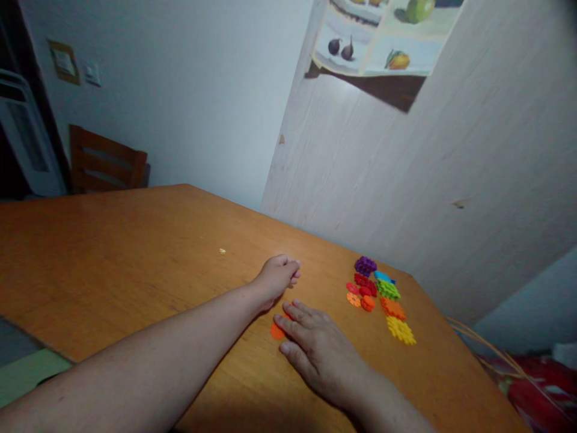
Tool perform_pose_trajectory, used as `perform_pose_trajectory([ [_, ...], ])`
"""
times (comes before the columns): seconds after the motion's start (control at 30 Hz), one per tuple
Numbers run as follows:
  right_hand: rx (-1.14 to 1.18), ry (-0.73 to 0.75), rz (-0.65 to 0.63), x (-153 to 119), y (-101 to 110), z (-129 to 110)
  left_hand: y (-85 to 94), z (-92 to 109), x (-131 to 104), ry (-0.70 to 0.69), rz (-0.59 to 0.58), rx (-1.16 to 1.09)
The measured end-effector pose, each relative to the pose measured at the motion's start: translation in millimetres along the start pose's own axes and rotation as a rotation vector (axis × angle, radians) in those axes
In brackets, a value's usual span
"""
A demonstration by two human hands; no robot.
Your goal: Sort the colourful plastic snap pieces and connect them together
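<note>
Flat orange pieces (277, 331) run away and rightward under the right hand (311, 340).

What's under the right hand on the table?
Orange pieces show at the fingertips of the right hand. Whatever lies under its palm is covered and can't be seen.

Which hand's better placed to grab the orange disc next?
Right, most likely: the right hand is open, fingers at the orange disc. The left hand is curled, farther up the table; whether it holds anything isn't visible.
</note>
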State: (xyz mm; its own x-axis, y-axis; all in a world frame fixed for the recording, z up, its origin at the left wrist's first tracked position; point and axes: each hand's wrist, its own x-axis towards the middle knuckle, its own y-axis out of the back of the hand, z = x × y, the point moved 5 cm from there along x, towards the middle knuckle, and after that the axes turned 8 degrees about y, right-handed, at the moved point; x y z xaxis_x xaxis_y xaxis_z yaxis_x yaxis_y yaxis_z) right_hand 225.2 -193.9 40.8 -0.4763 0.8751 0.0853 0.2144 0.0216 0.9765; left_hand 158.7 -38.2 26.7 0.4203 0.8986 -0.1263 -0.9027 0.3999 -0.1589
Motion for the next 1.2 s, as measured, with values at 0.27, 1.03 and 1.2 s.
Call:
perform_pose_trajectory([
  [0.27, -0.026, -0.346, 0.199, -31.4, 20.6, 83.2, -1.6, -1.0, -1.4, -0.015, -0.008, 0.029],
  [1.03, 0.133, -0.518, 0.236, -51.9, 24.3, 120.4, -3.2, 0.6, -3.5, -0.085, -0.057, 0.117],
  [1.2, 0.294, -0.476, 0.358, -50.5, 19.3, 120.0, -8.1, 1.4, -8.3, -0.116, -0.091, 0.164],
])
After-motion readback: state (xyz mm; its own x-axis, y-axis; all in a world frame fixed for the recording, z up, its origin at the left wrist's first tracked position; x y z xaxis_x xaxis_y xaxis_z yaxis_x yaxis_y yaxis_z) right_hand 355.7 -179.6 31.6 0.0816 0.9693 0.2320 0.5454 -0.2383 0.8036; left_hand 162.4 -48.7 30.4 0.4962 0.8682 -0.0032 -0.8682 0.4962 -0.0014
